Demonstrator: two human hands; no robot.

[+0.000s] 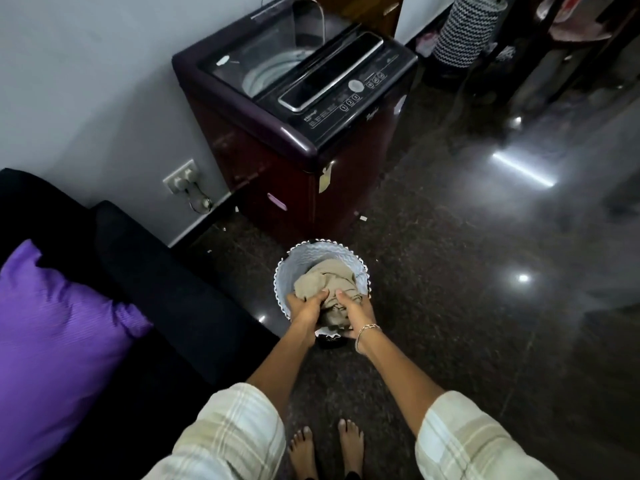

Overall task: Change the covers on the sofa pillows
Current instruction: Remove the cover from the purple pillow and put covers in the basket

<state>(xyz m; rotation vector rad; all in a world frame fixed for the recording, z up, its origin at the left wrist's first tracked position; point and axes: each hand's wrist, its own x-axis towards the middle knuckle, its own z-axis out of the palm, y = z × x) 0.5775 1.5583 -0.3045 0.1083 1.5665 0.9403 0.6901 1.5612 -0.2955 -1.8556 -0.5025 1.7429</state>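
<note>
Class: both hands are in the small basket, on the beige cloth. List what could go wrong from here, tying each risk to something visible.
1. The basket looks light; if the left hand and right hand lift the bunched beige cloth, it might snag and tip the basket.
2. The bracelet on the right wrist could catch in the folds.
3. The floor is glossy and the feet are bare, so bending forward may risk a slip.
</note>
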